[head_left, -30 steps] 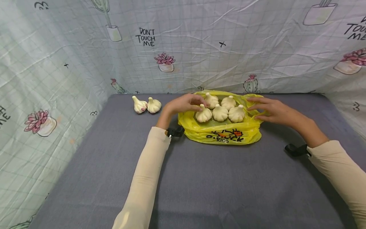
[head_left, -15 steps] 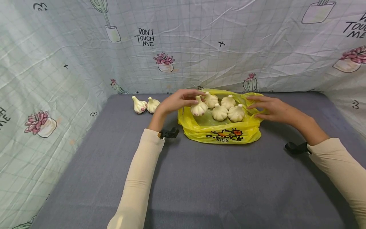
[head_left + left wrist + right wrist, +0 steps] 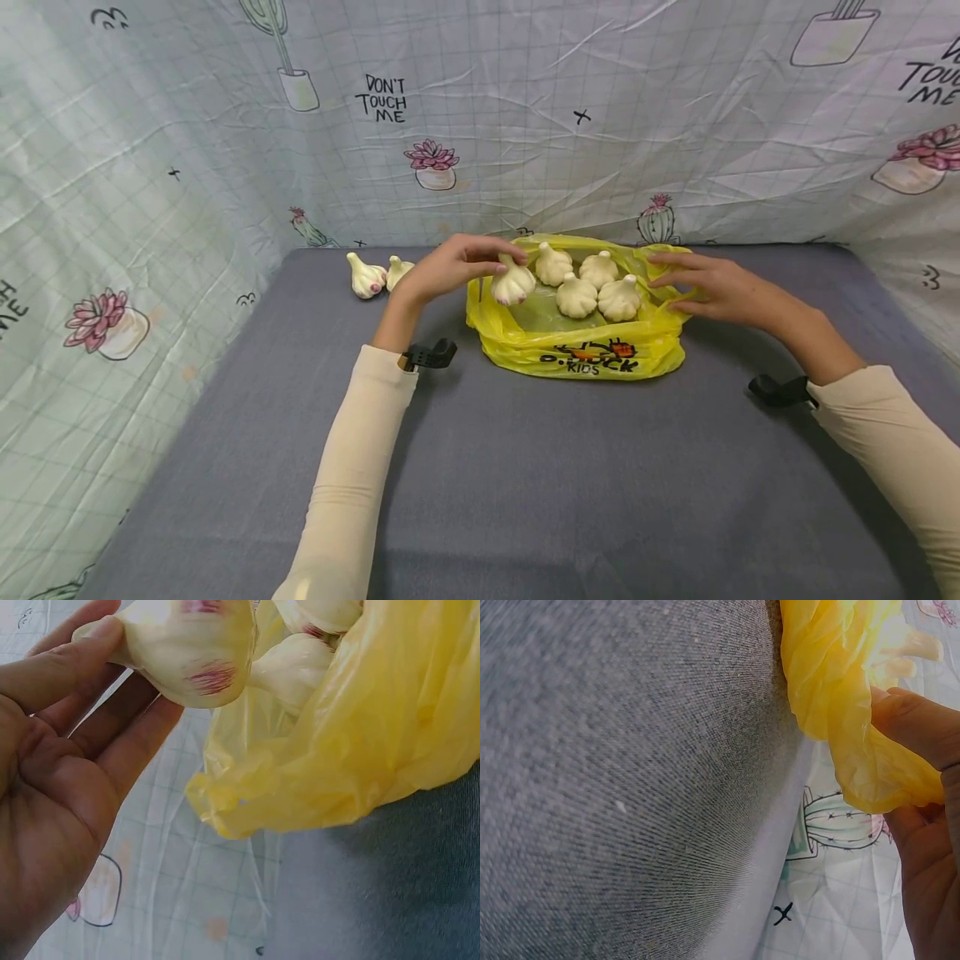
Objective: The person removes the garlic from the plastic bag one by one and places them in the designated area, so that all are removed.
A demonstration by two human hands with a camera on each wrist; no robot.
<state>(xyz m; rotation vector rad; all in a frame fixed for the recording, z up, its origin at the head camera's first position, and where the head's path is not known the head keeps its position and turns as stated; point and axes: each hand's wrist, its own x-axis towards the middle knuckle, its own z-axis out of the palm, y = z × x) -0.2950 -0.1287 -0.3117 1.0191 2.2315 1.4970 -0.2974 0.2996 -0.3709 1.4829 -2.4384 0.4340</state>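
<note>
My left hand [image 3: 452,268] pinches a garlic bulb [image 3: 513,285] by its stem, above the left side of a yellow plastic bag [image 3: 517,354]. In the left wrist view the held garlic bulb [image 3: 199,656] shows purple streaks, and thumb and fingers meet at its neck. Several garlic bulbs [image 3: 576,296] sit upright inside the bag's wide mouth. At the bag's right edge, my right hand [image 3: 716,287] holds the rim. The right wrist view has the yellow plastic [image 3: 855,750] passing between the thumb and the fingers of that hand.
Two more garlic bulbs lie on the grey table left of the bag: one garlic bulb [image 3: 367,276] in view whole, the other garlic bulb [image 3: 397,271] partly behind my left hand. A printed cloth [image 3: 510,108] hangs behind the table [image 3: 540,492] and along its sides.
My left hand has lifted the garlic bulb from its place inside the bag and moved it left toward the rim. The right hand has stayed at the bag's right edge.
</note>
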